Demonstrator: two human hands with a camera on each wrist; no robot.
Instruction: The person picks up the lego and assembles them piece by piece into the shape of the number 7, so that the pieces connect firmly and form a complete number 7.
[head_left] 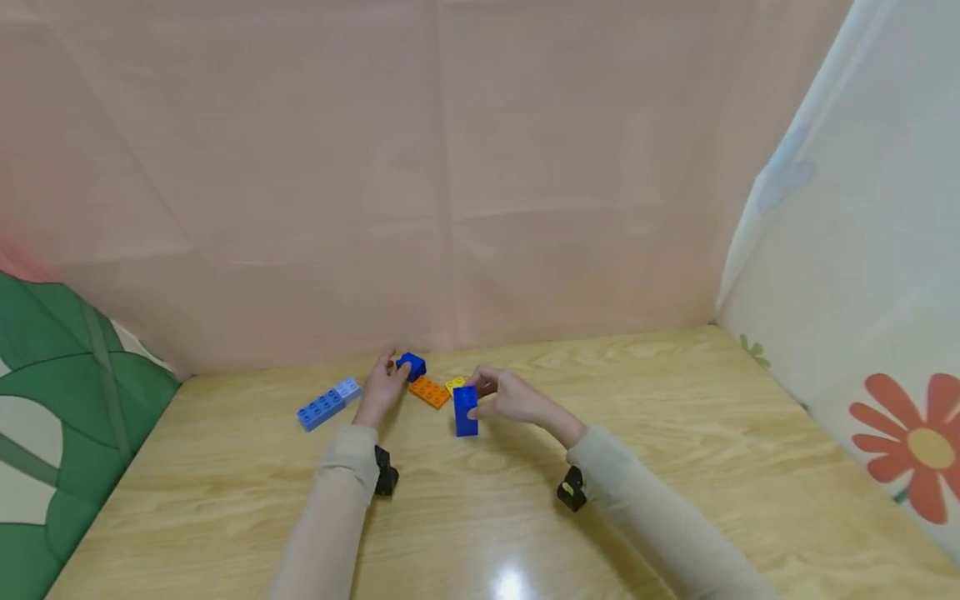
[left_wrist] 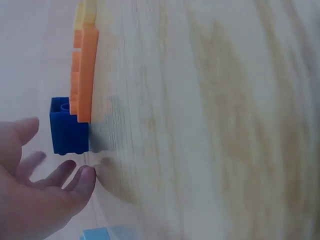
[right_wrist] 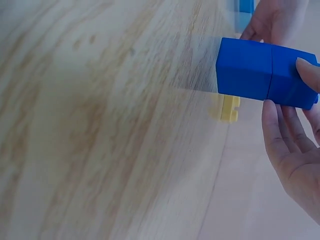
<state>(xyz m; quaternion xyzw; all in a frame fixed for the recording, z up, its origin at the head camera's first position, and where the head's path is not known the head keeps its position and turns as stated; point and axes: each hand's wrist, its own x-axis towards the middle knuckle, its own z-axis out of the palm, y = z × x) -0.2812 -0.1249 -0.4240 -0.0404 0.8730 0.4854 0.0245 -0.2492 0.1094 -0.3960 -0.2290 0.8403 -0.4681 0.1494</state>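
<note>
A stack of two dark blue toy bricks (head_left: 466,413) stands upright at the middle of the table. My right hand (head_left: 513,397) pinches its upper brick between thumb and fingers, and the seam between the two bricks shows in the right wrist view. Further back, a single dark blue brick (left_wrist: 70,131) lies on its side, studs turned toward my left hand (left_wrist: 42,187). Loosely bent and spread, the fingers of that hand are close to the brick, with a gap showing in the left wrist view.
Touching the single blue brick is a flat orange brick (head_left: 429,392), with a yellow brick (head_left: 454,384) at its far end. Left of my left hand lie a mid-blue brick (head_left: 321,410) and a paler blue brick (head_left: 348,388), end to end. A pinkish cloth (head_left: 450,208) hangs behind the table.
</note>
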